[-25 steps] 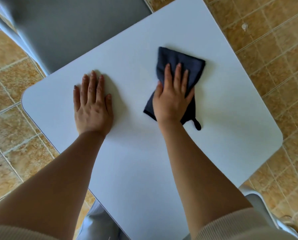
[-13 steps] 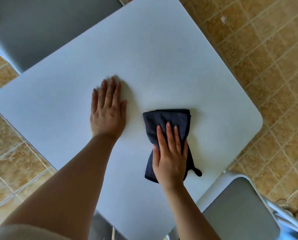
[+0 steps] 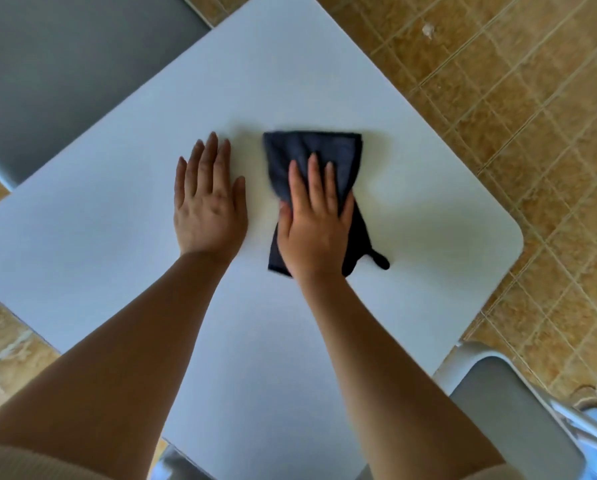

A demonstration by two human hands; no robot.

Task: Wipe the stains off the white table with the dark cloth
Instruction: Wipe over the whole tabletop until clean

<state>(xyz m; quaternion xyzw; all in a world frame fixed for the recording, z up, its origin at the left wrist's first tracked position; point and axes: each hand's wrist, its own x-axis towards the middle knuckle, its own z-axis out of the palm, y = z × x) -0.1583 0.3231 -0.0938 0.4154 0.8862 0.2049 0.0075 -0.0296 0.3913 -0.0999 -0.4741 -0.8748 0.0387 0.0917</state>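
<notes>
While right hand (image 3: 314, 230) presses flat, fingers spread, nothing gripped | dark cloth (image 3: 312, 157) soft, light, likely bunches, mid-bench (image 3: 325, 71) | left hand (image 3: 208, 202) flat, empty

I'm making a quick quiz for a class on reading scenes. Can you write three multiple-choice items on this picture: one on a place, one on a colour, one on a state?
1. Where does the cloth lie?
A. On the floor
B. On the table, under the right hand
C. On a chair seat

2. What colour is the cloth?
A. Dark blue
B. Yellow
C. Red

3. How is the left hand?
A. Closed in a fist
B. Gripping the cloth
C. Flat on the table, palm down

Answers:
1 B: the cloth lies on the white table with the right hand pressed on it.
2 A: it looks dark navy against the white top.
3 C: the left hand lies open beside the cloth, apart from it.
</notes>
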